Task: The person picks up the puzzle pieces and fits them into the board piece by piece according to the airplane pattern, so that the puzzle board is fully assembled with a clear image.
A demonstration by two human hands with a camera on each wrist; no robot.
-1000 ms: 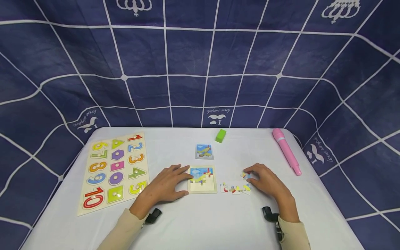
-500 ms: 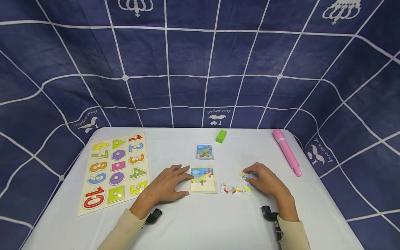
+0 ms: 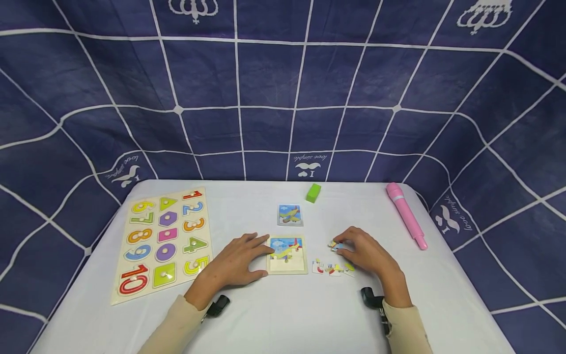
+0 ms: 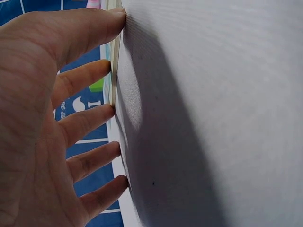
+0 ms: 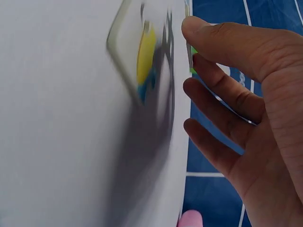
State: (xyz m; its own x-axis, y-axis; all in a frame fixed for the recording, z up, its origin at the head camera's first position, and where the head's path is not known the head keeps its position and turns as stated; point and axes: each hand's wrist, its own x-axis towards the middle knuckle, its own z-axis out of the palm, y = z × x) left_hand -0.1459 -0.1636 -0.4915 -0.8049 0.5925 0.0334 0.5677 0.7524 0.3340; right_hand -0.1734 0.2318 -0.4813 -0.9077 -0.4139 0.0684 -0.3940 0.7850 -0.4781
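Observation:
My left hand (image 3: 239,260) rests with spread fingers at the left edge of a shallow puzzle tray (image 3: 287,267), its index fingertip over the frame. Assembled pieces of an airplane picture (image 3: 286,244) fill the tray's upper part; the bare board shows below. In the left wrist view, the thumb (image 4: 90,30) touches the tray's edge. Right of the tray, my right hand (image 3: 367,248) pinches a small jigsaw piece (image 3: 334,245) between thumb and index finger, over the table. Just below that hand lie several loose jigsaw pieces (image 3: 330,268) in a row, one with yellow (image 5: 146,54).
A reference card (image 3: 289,215) with the airplane picture lies behind the tray. Farther back is a green block (image 3: 313,193). A number-and-shape board (image 3: 165,268) takes up the left side, and a pink microphone-shaped toy (image 3: 407,215) lies at the right. Blue cloth (image 3: 269,128) hangs behind the table.
My right hand has moved left toward the tray, carrying the pinched jigsaw piece over the loose ones. The left hand stays in place at the tray.

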